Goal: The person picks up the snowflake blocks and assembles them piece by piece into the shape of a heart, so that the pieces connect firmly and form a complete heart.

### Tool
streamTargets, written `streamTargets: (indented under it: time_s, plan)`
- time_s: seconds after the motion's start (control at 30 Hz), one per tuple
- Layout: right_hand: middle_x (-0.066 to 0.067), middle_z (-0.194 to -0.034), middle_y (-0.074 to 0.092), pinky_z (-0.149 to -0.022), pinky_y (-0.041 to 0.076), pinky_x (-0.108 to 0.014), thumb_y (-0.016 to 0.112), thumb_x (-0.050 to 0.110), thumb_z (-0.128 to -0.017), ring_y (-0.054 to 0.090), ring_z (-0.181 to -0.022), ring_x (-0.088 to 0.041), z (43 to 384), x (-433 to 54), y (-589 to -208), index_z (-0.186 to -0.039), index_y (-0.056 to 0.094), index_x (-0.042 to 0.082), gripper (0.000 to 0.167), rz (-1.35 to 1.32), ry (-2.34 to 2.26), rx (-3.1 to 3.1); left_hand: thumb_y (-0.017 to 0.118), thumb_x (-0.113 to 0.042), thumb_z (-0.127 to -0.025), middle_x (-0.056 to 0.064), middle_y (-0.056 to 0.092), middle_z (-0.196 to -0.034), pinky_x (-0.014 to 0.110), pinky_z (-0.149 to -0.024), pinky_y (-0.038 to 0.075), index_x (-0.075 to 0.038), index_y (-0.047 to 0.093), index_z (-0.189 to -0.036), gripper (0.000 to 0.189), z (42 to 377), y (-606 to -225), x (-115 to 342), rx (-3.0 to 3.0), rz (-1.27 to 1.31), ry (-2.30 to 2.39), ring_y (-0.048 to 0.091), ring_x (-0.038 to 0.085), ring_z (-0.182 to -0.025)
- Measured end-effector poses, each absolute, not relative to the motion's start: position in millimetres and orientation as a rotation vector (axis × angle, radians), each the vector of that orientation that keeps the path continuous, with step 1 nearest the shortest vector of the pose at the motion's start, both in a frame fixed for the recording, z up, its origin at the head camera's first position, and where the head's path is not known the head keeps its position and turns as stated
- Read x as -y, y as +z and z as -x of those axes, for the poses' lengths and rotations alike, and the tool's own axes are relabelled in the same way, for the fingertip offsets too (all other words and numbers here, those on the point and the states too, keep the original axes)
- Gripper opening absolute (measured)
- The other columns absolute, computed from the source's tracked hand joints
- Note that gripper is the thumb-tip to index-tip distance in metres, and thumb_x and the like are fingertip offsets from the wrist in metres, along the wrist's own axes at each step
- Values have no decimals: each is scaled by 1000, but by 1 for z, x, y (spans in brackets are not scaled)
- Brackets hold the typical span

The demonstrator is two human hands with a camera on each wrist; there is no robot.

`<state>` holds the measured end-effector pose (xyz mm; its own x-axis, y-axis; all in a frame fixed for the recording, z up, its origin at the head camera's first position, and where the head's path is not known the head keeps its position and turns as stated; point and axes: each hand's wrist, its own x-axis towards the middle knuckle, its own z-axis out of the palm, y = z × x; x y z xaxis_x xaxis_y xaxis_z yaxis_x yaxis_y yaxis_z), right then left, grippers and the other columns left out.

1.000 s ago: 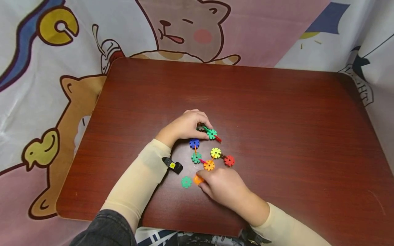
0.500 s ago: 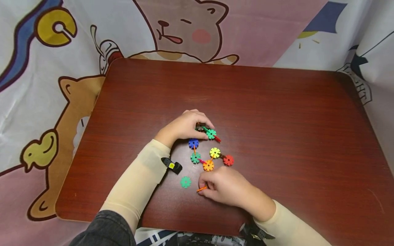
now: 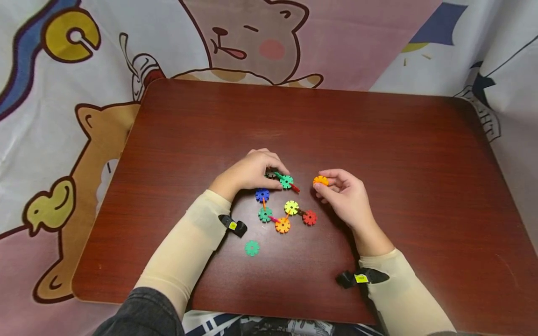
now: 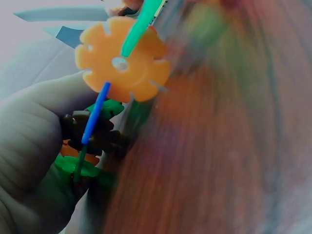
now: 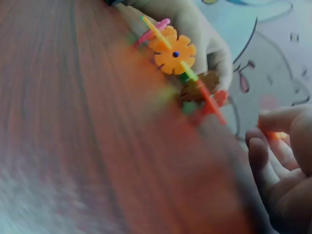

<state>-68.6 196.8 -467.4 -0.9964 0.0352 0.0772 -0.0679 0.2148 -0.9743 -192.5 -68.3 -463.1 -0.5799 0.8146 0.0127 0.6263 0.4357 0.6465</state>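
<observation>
My left hand [image 3: 257, 170] holds one end of a chain of notched plastic discs, its thumb and fingers round a brown disc [image 3: 271, 174] and a green disc [image 3: 286, 182]. Most of that end is hidden under the hand. The chain runs down through a blue disc [image 3: 262, 195], a second green disc [image 3: 265, 214], an orange disc [image 3: 283, 225], a yellow disc [image 3: 291, 207] and a red disc [image 3: 309, 218]. Right of it, my right hand [image 3: 346, 193] pinches a separate orange disc [image 3: 321, 180] above the table, between thumb and fingers.
A loose green disc [image 3: 252, 248] lies flat near the table's front. The brown tabletop [image 3: 420, 186] reaches far to the right. A cartoon-print cloth [image 3: 344, 42] hangs behind its back edge. Both wrists carry black strapped cameras.
My right hand has picked up the orange disc near the front and carried it up and right, level with the left hand. The left hand and the chain have stayed in place.
</observation>
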Motion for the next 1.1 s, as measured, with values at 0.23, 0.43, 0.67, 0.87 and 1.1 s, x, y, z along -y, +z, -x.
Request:
streamTargets:
  time_s: [0.23,0.43,0.67,0.87,1.1]
  plan:
    - [-19,-92,76,-60,59,-26,76,2,-97,72,-67,-17,75,-198,-481,-121,73,-4,25,-32,1884,2451,85,-35,-92,-10,73,-118,49,-109,36,-27,81,-119,29,193,-464,68,-2414,-1230,881,59,17,-118]
    - [-9,-87,75,-57,52,-22,79,9,-97,64,-61,-14,74,-197,-480,-118,81,7,22,-86,1674,2603,84,-33,-93,-9,72,-120,45,-109,39,-25,80,-122,31,194,-465,69,-2411,-1218,924,60,16,-117]
    - [-12,-90,77,-58,56,-24,79,12,-98,67,-61,-18,74,-197,-479,-119,78,5,22,-60,1727,2645,86,-20,-89,-2,70,-125,33,-100,49,-13,74,-132,45,196,-467,73,-2330,-1168,1123,62,14,-112]
    - [-9,-91,78,-58,52,-21,80,13,-97,66,-65,-15,74,-197,-478,-119,77,7,23,-108,1697,2687,87,-25,-87,-3,69,-126,36,-104,46,-14,73,-133,49,194,-464,71,-2351,-1180,1065,59,13,-116]
    - [-2,-90,78,-57,51,-23,80,14,-97,67,-66,-15,75,-196,-477,-116,76,11,20,-106,1625,2760,89,-34,-87,-9,71,-124,50,-101,32,-22,76,-128,45,189,-461,66,-2463,-1186,940,57,16,-119]
